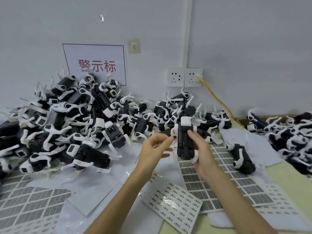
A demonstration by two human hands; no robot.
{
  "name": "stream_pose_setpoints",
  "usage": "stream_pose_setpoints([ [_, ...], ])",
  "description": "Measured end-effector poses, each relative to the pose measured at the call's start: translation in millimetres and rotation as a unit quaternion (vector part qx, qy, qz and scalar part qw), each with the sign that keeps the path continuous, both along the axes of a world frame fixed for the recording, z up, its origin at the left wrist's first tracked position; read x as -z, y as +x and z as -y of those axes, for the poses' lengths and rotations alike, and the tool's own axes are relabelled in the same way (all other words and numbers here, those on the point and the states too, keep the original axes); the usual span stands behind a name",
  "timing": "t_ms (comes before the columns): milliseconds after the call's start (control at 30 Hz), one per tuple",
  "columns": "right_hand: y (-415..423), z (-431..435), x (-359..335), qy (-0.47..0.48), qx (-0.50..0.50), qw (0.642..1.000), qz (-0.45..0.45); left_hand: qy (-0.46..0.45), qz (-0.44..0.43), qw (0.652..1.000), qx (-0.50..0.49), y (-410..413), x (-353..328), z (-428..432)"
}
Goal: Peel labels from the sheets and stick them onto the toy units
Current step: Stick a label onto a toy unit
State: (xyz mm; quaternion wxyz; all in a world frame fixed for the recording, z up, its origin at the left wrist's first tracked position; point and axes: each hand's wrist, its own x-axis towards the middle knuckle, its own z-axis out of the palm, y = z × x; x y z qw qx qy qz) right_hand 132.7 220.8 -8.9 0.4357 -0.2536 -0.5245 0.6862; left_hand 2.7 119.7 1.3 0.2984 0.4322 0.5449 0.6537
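Toy unit (184, 141): black body, white legs, held belly-up above the table, in front of the wall sockets.
Right hand (204, 152): grips the toy unit from its right side, thumb laid on the black underside, fingers wrapped behind.
Left hand (155, 146): at the toy unit's left side, fingers curled, thumb and forefinger tips together at a white leg; can't tell if they pinch the leg or a label.
Label sheets (224, 179): flat on the table below the toy unit, dense grey grid; a sheet of smaller labels (172, 203) lies nearer the person, another grid sheet (28, 205) far left.
Big pile (76, 115): same toys heaped left of the toy unit, against the wall.
Small pile (290, 132): more toys right of it.
Table (287, 183): pale green top.
Wall sockets (184, 77): above the toy unit, yellow cable (217, 98) plugged in.
Sign (96, 65): red characters, upper left.
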Motion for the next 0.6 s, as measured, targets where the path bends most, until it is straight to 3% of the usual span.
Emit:
stream_pose_setpoints([
  [167, 0, 6, 2, 0.17, -0.011, 0.983, 0.062, -0.091, -0.001, 0.988, 0.126, -5, 10, 4],
  [300, -1, 6, 2, 0.171, -0.029, 0.982, 0.07, -0.119, 0.075, 0.973, 0.18, -10, 4, 8],
  [467, -3, 5, 8, 0.222, 0.0, 0.965, 0.141, 0.016, 0.252, 0.962, 0.106, -40, -3, 15],
  [600, -8, 21, 16, 0.314, -0.058, 0.903, 0.287, 0.073, 0.265, 0.96, 0.045, -67, 0, 28],
])
